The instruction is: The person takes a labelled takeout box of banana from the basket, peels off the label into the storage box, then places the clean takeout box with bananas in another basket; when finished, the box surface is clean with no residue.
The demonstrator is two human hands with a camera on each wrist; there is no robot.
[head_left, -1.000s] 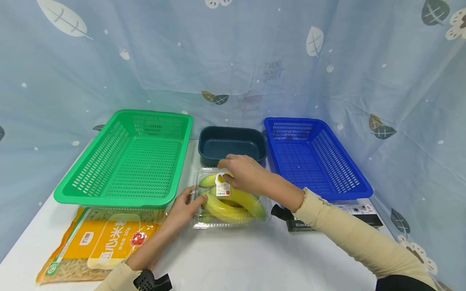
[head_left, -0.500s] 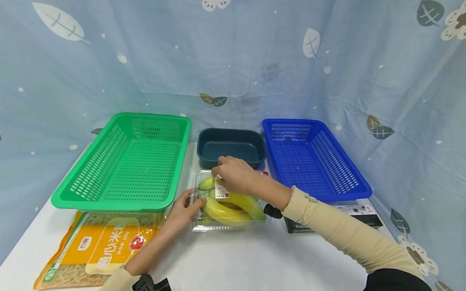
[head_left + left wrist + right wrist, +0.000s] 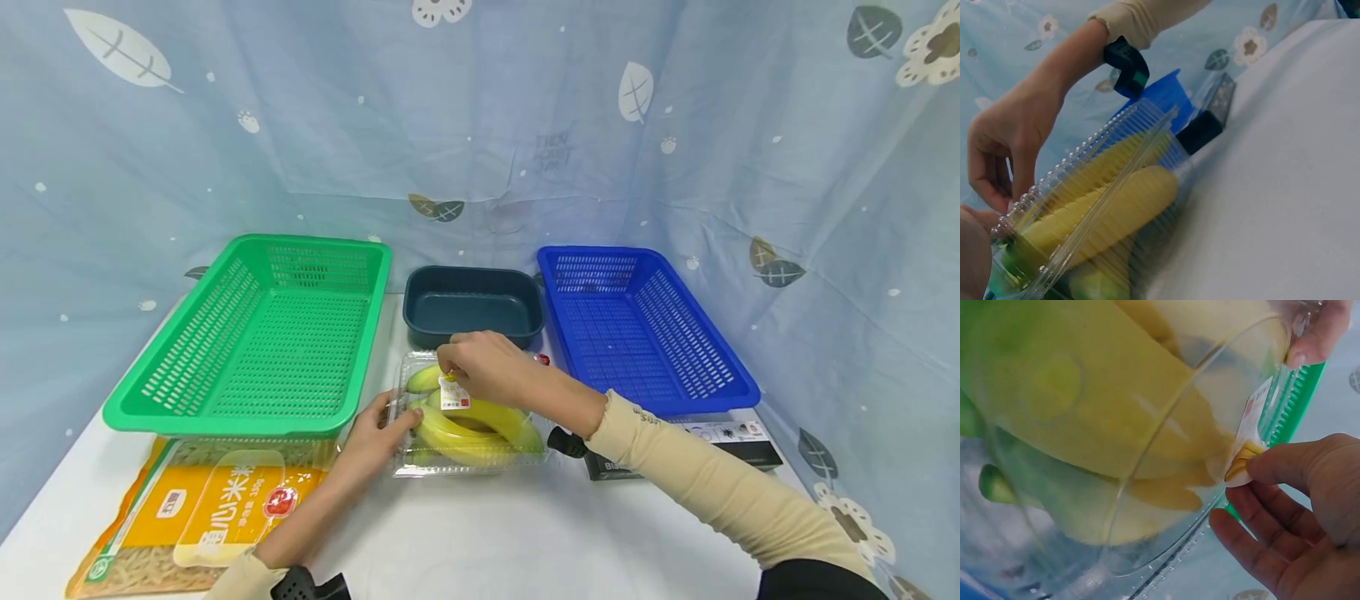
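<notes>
A clear plastic clamshell box (image 3: pixel 480 468) with several yellow-green bananas (image 3: pixel 457 437) inside lies on the white table. My left hand (image 3: pixel 372 437) grips its left side, the thumb over the lid. At the far part of the lid, my right hand (image 3: pixel 483 367) pinches the upper end of a white sticker label (image 3: pixel 454 394). Up close in the right wrist view, the thumb presses on the label's crumpled yellow end (image 3: pixel 1244 459), while the other fingers curl below. The left wrist view shows the lid's ribbed edge (image 3: pixel 1079 150) and the right hand above it.
Behind the box stands a dark teal tub (image 3: pixel 472 333). A green basket (image 3: pixel 247 421) is at the left, a blue basket (image 3: pixel 667 406) at the right. An orange bag of pasta-like pieces (image 3: pixel 195 508) lies front left; a black-and-white box (image 3: pixel 750 446) lies partly under the blue basket.
The right hand's fingers have shifted slightly left and now cover the label's upper end, whose picture showed more before. The left hand keeps its hold on the box.
</notes>
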